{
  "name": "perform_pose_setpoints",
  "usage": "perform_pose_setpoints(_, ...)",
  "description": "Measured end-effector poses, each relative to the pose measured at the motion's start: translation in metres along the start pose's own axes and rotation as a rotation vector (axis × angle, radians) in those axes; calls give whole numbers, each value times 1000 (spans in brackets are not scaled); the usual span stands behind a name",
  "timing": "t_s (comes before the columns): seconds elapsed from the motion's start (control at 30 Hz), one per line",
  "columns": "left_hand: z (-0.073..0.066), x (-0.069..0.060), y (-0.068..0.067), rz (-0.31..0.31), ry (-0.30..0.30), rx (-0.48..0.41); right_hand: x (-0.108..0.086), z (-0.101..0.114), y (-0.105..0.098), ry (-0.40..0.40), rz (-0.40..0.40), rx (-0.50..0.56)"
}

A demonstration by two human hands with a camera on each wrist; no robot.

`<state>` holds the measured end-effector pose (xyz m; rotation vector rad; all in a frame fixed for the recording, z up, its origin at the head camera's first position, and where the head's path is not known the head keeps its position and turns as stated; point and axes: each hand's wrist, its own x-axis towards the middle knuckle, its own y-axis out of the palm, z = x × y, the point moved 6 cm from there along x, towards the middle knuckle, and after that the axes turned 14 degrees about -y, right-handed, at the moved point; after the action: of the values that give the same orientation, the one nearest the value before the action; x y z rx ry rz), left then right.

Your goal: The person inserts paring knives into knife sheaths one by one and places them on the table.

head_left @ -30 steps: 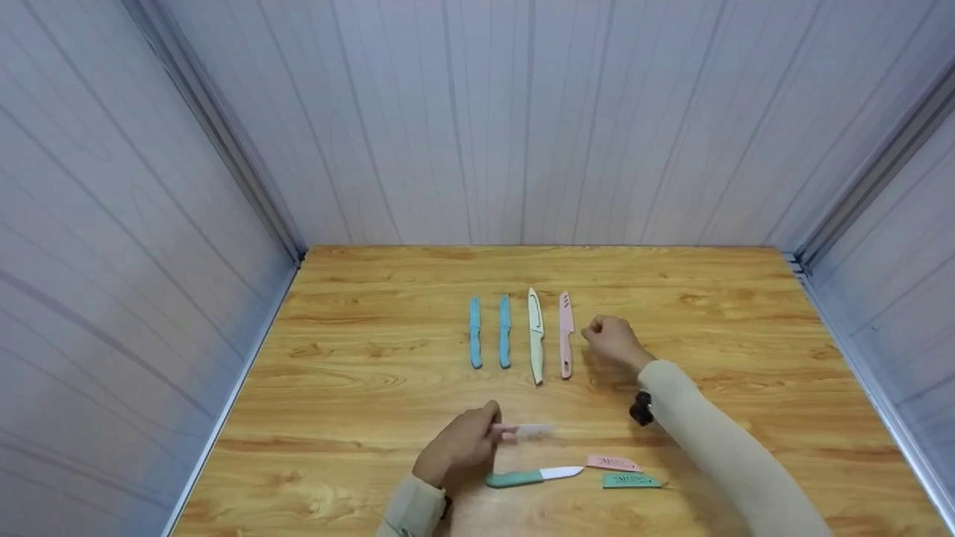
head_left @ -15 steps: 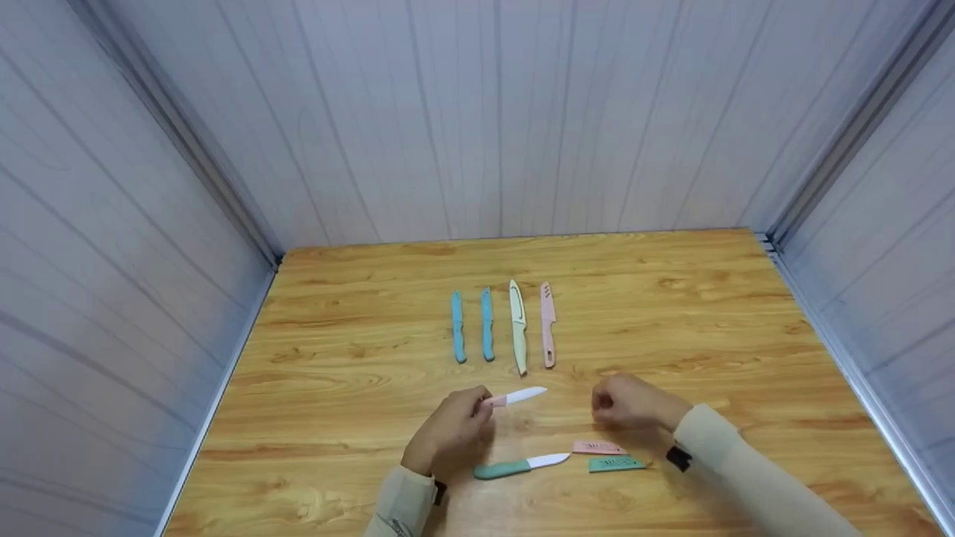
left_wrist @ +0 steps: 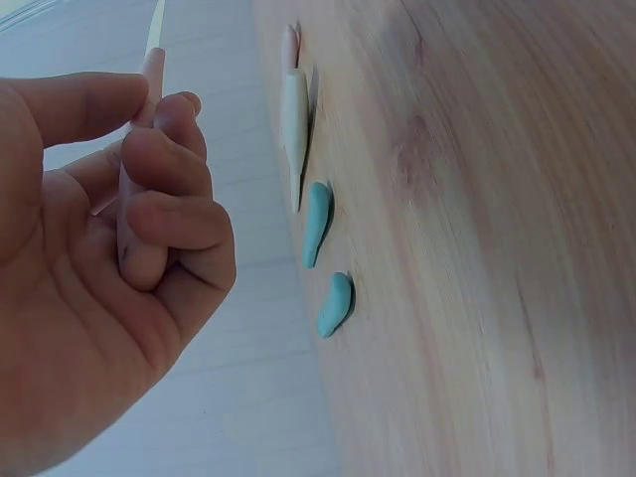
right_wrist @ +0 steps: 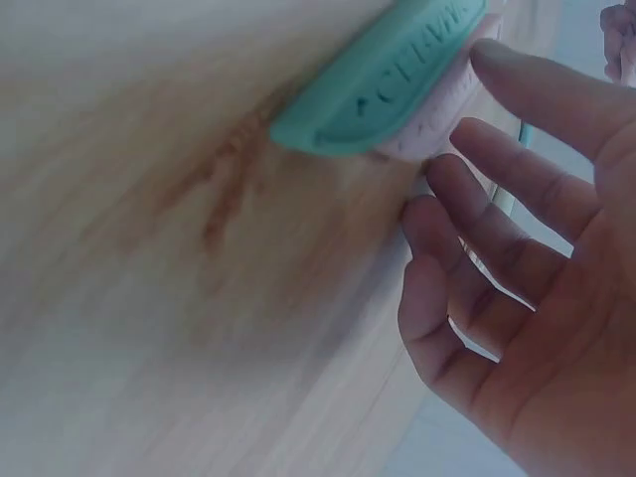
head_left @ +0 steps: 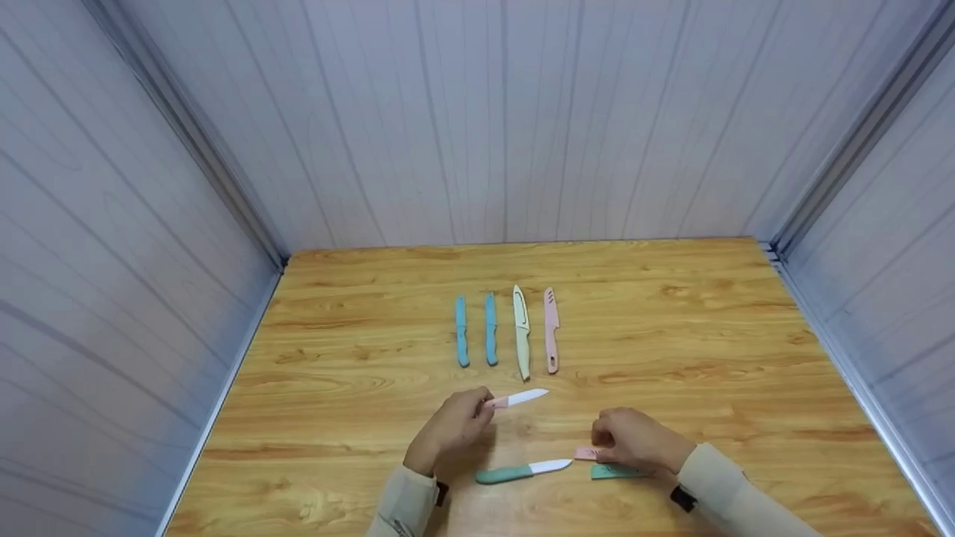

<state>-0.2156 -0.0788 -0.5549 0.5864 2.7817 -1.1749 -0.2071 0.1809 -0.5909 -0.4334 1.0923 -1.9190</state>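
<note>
A small pink-handled knife (head_left: pixel 526 397) with a bare white blade is held by my left hand (head_left: pixel 449 426). In the left wrist view, thumb and curled fingers wrap the knife's pink handle (left_wrist: pixel 141 238). My right hand (head_left: pixel 643 440) is low over a pink blade sheath (head_left: pixel 585 453), partly covering it. The right wrist view has thumb and forefinger spread on either side of that pink sheath (right_wrist: pixel 425 127); firm contact cannot be told. Right beside it lies a green sheath (head_left: pixel 613 472) with raised lettering. A green-handled knife (head_left: pixel 507 474), white blade bare, lies left of the sheaths.
Farther back stand in a row two blue sheathed knives (head_left: pixel 462 332) (head_left: pixel 491 328), a cream sheathed knife (head_left: pixel 521 335) and a pink sheathed knife (head_left: pixel 551 332). The wooden table (head_left: pixel 336 418) is enclosed by pale panel walls (head_left: pixel 477 119).
My right hand has come from beside the row of knives down toward the front, onto the pink sheath. My left hand has raised the pink-handled knife slightly farther back, then held still.
</note>
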Motion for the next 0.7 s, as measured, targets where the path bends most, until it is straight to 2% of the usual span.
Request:
perform_pose_setpoints(0.3, 0, 0, 0, 9, 7, -15, 0, 1, 3, 7, -8, -12)
perform_pose_setpoints(0.53, -3, 2, -2, -1, 25, -25, 1, 1, 2, -28, -85, 7)
perform_pose_setpoints(0.7, -6, 3, -4, -16, 17, -30, 3, -3, -1, 6, -106, 60)
